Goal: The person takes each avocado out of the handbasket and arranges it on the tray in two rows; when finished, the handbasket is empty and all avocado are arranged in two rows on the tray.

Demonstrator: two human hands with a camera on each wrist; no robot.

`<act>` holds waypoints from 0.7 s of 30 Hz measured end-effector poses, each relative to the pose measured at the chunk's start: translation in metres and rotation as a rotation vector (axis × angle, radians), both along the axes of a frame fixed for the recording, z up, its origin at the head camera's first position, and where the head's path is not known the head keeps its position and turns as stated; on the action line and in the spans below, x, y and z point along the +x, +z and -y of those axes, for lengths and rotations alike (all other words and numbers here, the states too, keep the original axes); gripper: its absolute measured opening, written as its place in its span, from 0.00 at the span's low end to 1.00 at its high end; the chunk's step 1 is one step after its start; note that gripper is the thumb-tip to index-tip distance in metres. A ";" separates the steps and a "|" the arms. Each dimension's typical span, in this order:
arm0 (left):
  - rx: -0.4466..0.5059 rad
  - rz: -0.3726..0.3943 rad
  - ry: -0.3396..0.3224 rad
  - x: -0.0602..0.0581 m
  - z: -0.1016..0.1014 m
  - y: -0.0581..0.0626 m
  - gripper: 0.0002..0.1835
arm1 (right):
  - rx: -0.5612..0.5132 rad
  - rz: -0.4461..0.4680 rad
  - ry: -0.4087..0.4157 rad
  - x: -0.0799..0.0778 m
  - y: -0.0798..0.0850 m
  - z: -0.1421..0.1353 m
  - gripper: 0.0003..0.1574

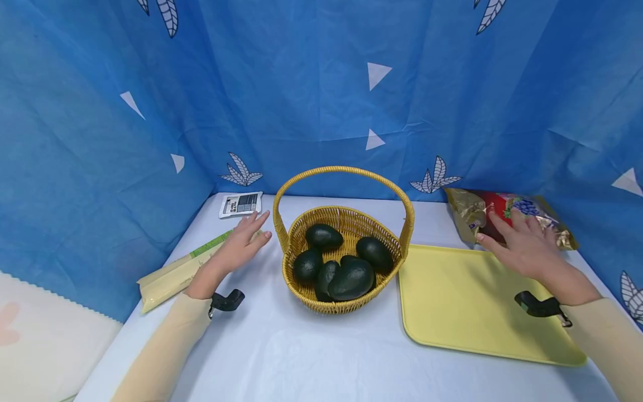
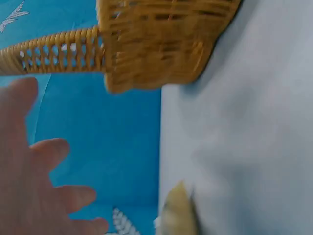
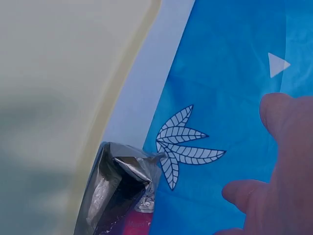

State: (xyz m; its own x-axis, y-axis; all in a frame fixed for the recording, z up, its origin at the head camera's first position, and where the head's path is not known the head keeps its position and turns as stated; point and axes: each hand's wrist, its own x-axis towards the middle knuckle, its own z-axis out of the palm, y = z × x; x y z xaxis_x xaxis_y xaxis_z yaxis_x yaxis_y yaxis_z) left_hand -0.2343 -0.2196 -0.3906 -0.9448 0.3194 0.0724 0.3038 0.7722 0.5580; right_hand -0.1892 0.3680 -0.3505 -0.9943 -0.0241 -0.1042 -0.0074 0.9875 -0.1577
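Note:
A yellow wicker basket (image 1: 346, 306) with a tall hoop handle stands mid-table, holding several dark green avocados (image 1: 351, 279). Left of it, my left hand (image 1: 238, 245) hovers with spread fingers and holds nothing; in the left wrist view its fingertips lie close to the basket's handle (image 2: 58, 51). My right hand (image 1: 532, 248) is held over the far part of a yellow tray (image 1: 467, 312), fingers spread, nothing in them. Behind that hand lies a shiny gold and red bag (image 1: 467, 212) with fruit pictures, partly covered by the fingers; the right wrist view shows its crumpled end (image 3: 122, 181).
A long pale yellow packet (image 1: 171, 279) with a green band lies at the left table edge, partly behind the left forearm. A small white packet (image 1: 241, 205) sits at the back left. Blue patterned cloth (image 1: 321, 100) hangs behind the white table (image 1: 321, 357).

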 end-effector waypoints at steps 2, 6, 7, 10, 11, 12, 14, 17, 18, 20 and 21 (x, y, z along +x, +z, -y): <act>0.065 0.018 -0.010 0.003 -0.005 -0.005 0.36 | 0.003 -0.001 0.001 0.000 -0.001 0.000 0.59; 0.201 0.054 -0.031 0.006 -0.016 -0.017 0.38 | -0.002 0.008 0.009 0.001 -0.001 0.001 0.59; 0.238 0.064 -0.036 0.006 -0.019 -0.020 0.38 | -0.005 0.010 0.011 0.002 -0.001 0.002 0.59; 0.359 0.086 -0.075 0.006 -0.027 -0.027 0.39 | -0.014 0.005 0.029 0.002 -0.001 0.003 0.58; 0.391 0.089 -0.088 0.005 -0.029 -0.030 0.38 | -0.012 -0.001 0.035 0.003 -0.001 0.004 0.57; 0.423 0.094 -0.097 0.005 -0.031 -0.032 0.38 | -0.010 -0.009 0.041 0.003 -0.001 0.006 0.57; 0.469 0.094 -0.117 0.004 -0.034 -0.035 0.36 | -0.005 -0.017 0.054 0.003 0.000 0.008 0.56; 0.495 0.085 -0.128 0.004 -0.038 -0.039 0.34 | -0.003 -0.021 0.067 0.004 0.001 0.012 0.56; 0.509 0.090 -0.127 0.004 -0.039 -0.040 0.33 | -0.007 -0.018 0.070 0.005 0.002 0.013 0.56; 0.527 0.101 -0.121 0.004 -0.041 -0.042 0.32 | -0.011 -0.015 0.078 0.006 0.003 0.016 0.56; 0.541 0.111 -0.118 0.004 -0.041 -0.043 0.31 | -0.012 -0.016 0.083 0.007 0.004 0.017 0.55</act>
State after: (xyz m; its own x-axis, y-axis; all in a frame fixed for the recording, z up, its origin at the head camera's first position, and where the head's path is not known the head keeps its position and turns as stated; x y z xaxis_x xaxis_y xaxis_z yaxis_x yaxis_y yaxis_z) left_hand -0.2301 -0.1782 -0.4337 -0.9163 0.3681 0.1575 0.2877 0.3316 0.8985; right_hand -0.1823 0.3505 -0.3462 -0.9903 -0.1076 -0.0874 -0.0918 0.9814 -0.1685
